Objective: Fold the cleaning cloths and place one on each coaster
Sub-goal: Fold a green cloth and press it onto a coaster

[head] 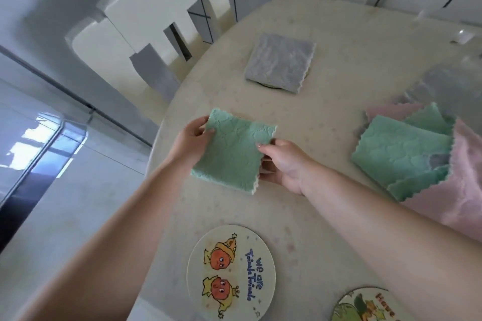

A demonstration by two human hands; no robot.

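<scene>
Green fleecy cleaning cloth [232, 154], folded to a rough square with scalloped edges, sits between my two hands close to the table's rounded left edge. My left hand [191, 138] pinches its far left corner, thumb on top and fingers curled under. My right hand [283, 164] grips the right side, fingertips [260, 146] pressed on the upper face and the rest of the hand beneath the edge. Both hands are closed on the cloth. I cannot tell whether its lower part touches the table or hangs just above it.

Beyond the hands, toward the far edge of the cream speckled table [326, 117], a folded grey cleaning cloth [280, 62] lies on a round coaster [266, 85], of which only a sliver shows under the near edge.

Toward the right edge lies a loose heap of unfolded cloths [417, 154]: green ones on top, pink ones under and to the right, a bit of grey showing through.

At the near edge, between my forearms, a round white coaster printed with two orange cartoon figures and the words "we are" [230, 271] lies bare. To its right, a second round coaster with a green cartoon print [365, 307] is cut off by the bottom of the view and partly hidden by my right forearm.

A white chair [156, 21] stands past the table's far left edge, on a pale tiled floor [78, 190].
</scene>
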